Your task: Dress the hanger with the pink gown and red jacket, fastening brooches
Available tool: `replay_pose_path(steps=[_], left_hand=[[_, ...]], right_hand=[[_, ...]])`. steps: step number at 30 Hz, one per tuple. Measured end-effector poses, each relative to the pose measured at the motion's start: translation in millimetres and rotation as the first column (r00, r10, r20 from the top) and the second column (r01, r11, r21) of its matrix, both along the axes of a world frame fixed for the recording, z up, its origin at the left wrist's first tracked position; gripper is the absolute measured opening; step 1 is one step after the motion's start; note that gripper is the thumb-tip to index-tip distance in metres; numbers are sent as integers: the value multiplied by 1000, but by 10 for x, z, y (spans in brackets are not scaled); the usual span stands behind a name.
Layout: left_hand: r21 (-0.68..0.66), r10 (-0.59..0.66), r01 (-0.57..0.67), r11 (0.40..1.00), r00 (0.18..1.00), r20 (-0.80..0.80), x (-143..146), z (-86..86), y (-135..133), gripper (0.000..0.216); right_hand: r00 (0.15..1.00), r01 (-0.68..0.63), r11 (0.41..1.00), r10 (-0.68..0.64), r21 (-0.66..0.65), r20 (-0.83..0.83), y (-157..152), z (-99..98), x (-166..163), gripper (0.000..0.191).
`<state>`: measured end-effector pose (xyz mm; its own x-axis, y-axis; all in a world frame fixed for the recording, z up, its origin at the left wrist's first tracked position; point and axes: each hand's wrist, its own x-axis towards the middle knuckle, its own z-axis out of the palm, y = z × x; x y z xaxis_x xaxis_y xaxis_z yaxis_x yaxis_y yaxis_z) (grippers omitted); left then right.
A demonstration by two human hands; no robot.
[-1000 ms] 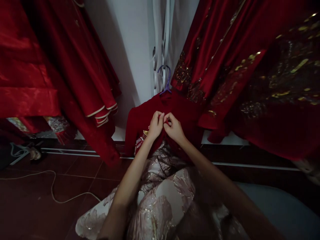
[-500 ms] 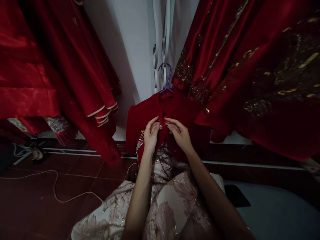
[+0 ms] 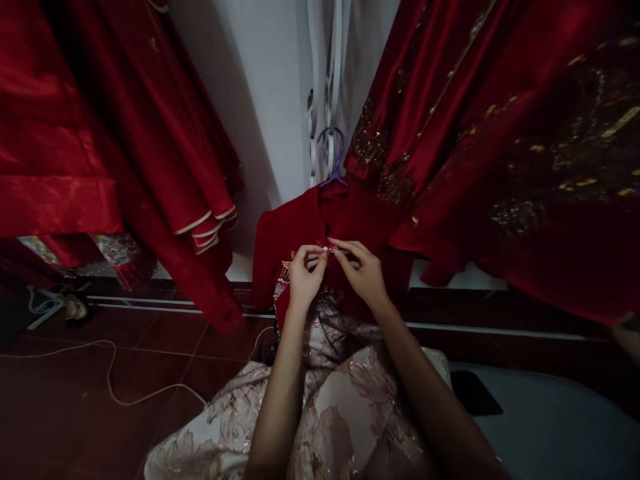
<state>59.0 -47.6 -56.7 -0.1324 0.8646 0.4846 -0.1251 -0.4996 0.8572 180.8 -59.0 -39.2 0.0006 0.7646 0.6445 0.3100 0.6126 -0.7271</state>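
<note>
A small red garment [image 3: 293, 227] hangs on a purple hanger [image 3: 334, 157] in front of me. My left hand [image 3: 304, 275] and my right hand [image 3: 364, 270] meet at its front, just under the collar. Both pinch the cloth around a small pearl button [image 3: 325, 250], fingertips almost touching. Gold and white bead trim [image 3: 281, 283] hangs at the garment's left side, beside my left wrist. My lap below is covered in pale floral fabric [image 3: 330, 413].
Long red satin dresses [image 3: 150, 147] hang at the left, and red dresses with gold embroidery [image 3: 500, 147] at the right. A white wall [image 3: 260, 93] is behind. A white cable [image 3: 110, 383] lies on the dark red tiled floor. A grey seat [image 3: 555, 427] is at the lower right.
Both hands have dropped slightly down the garment's front, from the collar to the pearl button, and stay pinched together there. The view has shifted a little.
</note>
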Motion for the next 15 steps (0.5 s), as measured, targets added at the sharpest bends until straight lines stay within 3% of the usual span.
replay_pose_path(steps=[10, 15], left_hand=[[31, 56, -50, 998, 972, -227, -7, 20, -53, 13], [143, 161, -115, 983, 913, -374, -40, 112, -138, 11]], right_hand=[[997, 61, 998, -62, 34, 36, -12, 23, -29, 31], [993, 102, 994, -105, 50, 60, -22, 30, -50, 31]])
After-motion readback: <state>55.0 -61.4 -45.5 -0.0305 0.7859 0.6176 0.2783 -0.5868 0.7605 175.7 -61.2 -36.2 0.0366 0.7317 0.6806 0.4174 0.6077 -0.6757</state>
